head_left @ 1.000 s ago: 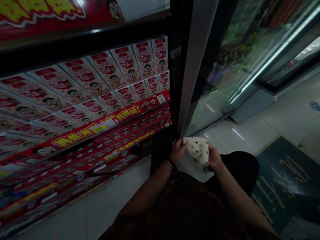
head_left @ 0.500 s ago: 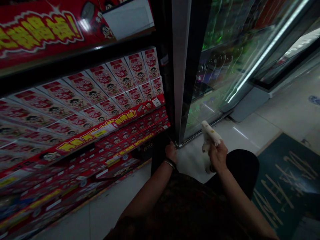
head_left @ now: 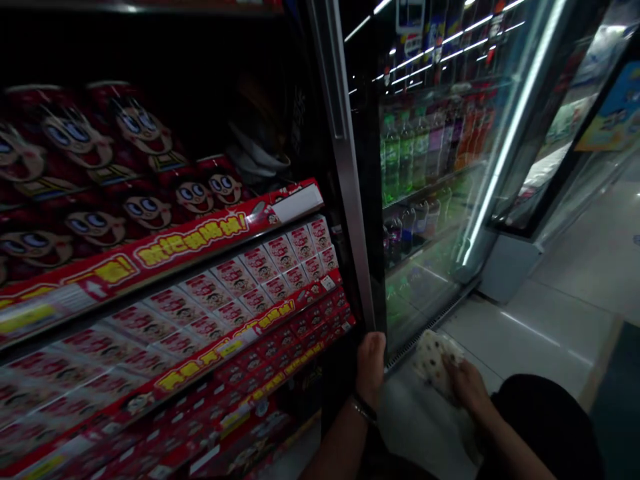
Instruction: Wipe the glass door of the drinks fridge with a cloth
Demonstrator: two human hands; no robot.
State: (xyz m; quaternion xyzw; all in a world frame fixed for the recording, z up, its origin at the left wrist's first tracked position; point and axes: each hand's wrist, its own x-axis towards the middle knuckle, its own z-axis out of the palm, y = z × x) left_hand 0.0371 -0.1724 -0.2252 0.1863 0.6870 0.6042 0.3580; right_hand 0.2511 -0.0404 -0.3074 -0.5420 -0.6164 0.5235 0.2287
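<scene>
My left hand [head_left: 371, 363] rests against the bottom corner of the drinks cooler's metal door frame [head_left: 350, 200], fingers curled on its edge. My right hand [head_left: 465, 383] grips a white cloth with coloured dots [head_left: 433, 357] and presses it against the bottom of the cooler's glass door [head_left: 440, 220], near the floor grille. A dark bracelet sits on my left wrist.
To the left stands a shelf rack [head_left: 165, 267] packed with red and white snack boxes and red cans. Bottled drinks [head_left: 425, 147] fill the cooler. A second cooler [head_left: 575, 133] stands farther right. Pale floor tiles [head_left: 550, 313] lie beyond my dark-clad knee [head_left: 545, 427].
The view has tilted up, showing more of the cooler and shelves. My right hand has lowered the cloth onto the bottom of the glass door. My left hand has moved onto the frame.
</scene>
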